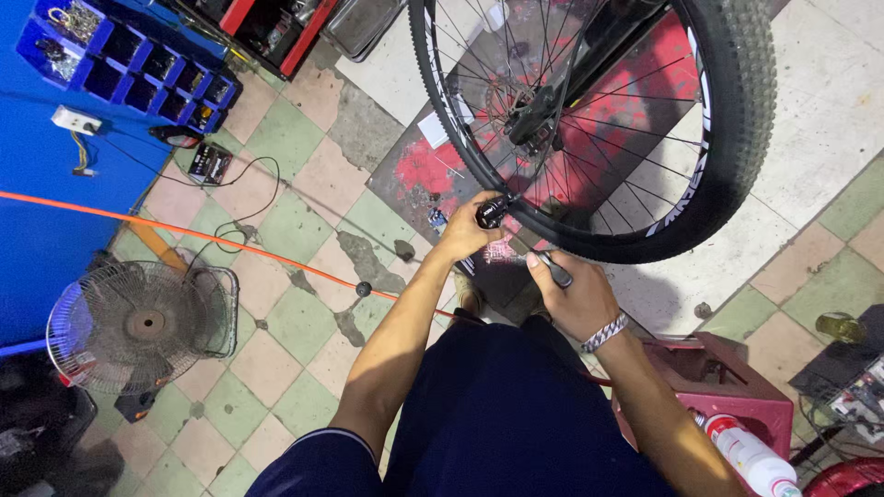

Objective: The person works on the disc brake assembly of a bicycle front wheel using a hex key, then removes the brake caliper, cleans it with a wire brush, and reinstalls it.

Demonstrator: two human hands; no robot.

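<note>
Bike wheel (727, 110) fills the upper right of the frame, knobby tyre arcing down to centre, just above both hands. Left hand (465, 230) is at the lower rim, fingers closed around a small black fitting (491, 213) that sits right against the tyre's inner edge, looks like a pump head or valve piece, can't tell which. Right hand (575, 299) sits just below and right of it, clenched on a dark slim handle (552, 269) whose long axis points up-left toward the fitting. Left hand is the nearer one to the rim; right is a short gap below the tyre, not touching it. Both grips firm, nothing released. Around: orange hose (184, 230) crossing the tiled floor (295, 313) from the left, floor fan (138, 322) at lower left, blue parts bins (138, 64) upper left, red stool (727, 387) and a white bottle (750, 456) at lower right.
</note>
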